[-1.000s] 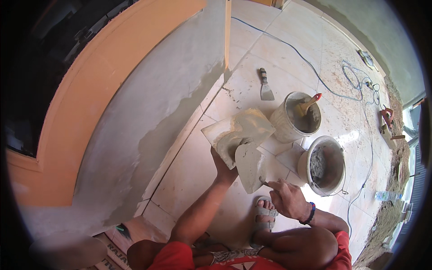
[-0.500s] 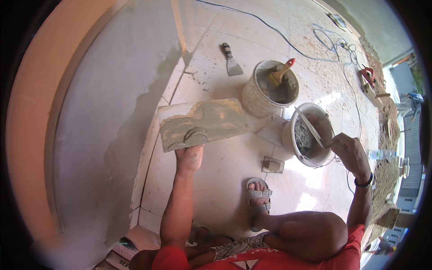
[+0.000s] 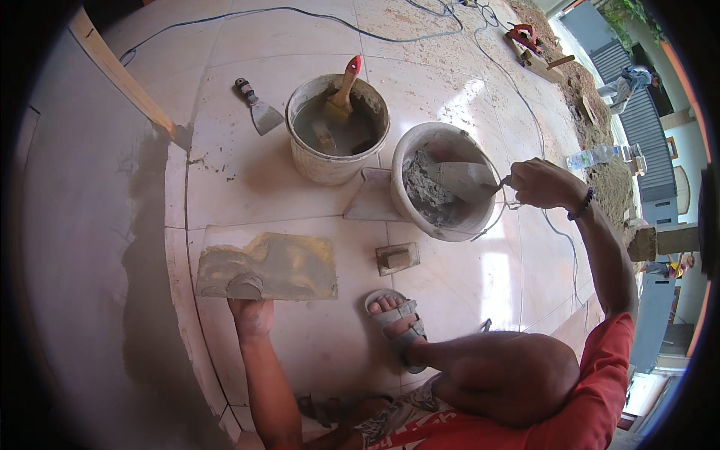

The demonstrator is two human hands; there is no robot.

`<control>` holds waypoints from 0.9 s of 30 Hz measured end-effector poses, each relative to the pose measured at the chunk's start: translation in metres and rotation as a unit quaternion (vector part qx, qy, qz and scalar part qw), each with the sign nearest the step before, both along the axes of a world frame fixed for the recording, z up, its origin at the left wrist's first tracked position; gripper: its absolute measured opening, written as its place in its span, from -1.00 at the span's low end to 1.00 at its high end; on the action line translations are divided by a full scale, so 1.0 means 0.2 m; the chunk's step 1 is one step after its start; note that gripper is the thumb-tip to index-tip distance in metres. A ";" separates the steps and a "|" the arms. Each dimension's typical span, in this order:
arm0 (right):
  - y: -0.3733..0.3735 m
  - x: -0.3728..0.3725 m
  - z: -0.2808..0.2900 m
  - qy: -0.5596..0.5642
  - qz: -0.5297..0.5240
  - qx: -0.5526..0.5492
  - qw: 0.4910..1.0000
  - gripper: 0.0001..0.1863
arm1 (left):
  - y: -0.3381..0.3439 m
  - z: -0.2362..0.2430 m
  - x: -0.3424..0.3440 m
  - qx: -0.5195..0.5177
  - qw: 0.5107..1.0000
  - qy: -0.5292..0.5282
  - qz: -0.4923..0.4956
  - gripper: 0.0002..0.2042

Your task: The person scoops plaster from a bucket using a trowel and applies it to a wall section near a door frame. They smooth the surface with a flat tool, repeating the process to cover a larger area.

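My left hand is closed under a flat rectangular mortar board, holding it up level. Wet grey mortar is smeared over most of its top, with a small heap at the near edge; the board hides my fingertips. My right hand grips the handle of a trowel. Its blade reaches inside a pale bucket, beside the lumpy grey mortar there. Left of that bucket stands another bucket of murky grey water, with a red-tipped paintbrush leaning in it.
A putty knife lies on the tiles beyond the board. Near my sandalled foot sits a small block float. A partly grey-coated wall rises at left. A cable, a plastic bottle and a sand pile lie at right.
My view has swung to the right. The trowel blade has turned from edge-on to showing its flat face, inside the mortar bucket. My left hand still holds the board, now lower in view.
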State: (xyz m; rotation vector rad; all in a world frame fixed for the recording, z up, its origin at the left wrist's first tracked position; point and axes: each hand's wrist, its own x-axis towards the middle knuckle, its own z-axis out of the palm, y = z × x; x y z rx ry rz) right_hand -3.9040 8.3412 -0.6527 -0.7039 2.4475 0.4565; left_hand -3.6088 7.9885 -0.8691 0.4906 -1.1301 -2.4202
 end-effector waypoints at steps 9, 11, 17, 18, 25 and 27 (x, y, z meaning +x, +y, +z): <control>0.02 0.00 -0.16 -0.011 0.122 -0.066 0.990 -0.93 | 0.05 -0.08 -0.02 0.007 0.999 -0.035 -0.003 -0.32; -0.04 0.03 -0.19 -0.003 0.130 -0.035 0.991 -0.93 | 0.05 -0.06 -0.04 -0.021 0.999 -0.027 -0.022 -0.33; -0.17 0.02 -0.22 -0.022 0.175 -0.013 0.984 -0.86 | 0.07 -0.07 -0.05 -0.016 0.999 -0.004 -0.028 -0.34; -0.19 0.02 -0.21 -0.019 0.161 -0.016 0.987 -0.85 | 0.07 -0.07 -0.05 -0.014 1.000 -0.013 -0.025 -0.34; -0.23 -0.02 -0.31 -0.009 0.177 -0.050 0.983 -0.85 | 0.09 -0.05 -0.04 -0.005 0.999 -0.040 -0.029 -0.32; -0.26 -0.02 -0.33 -0.014 0.187 -0.050 0.981 -0.85 | 0.10 -0.04 -0.04 -0.005 0.999 -0.034 -0.028 -0.32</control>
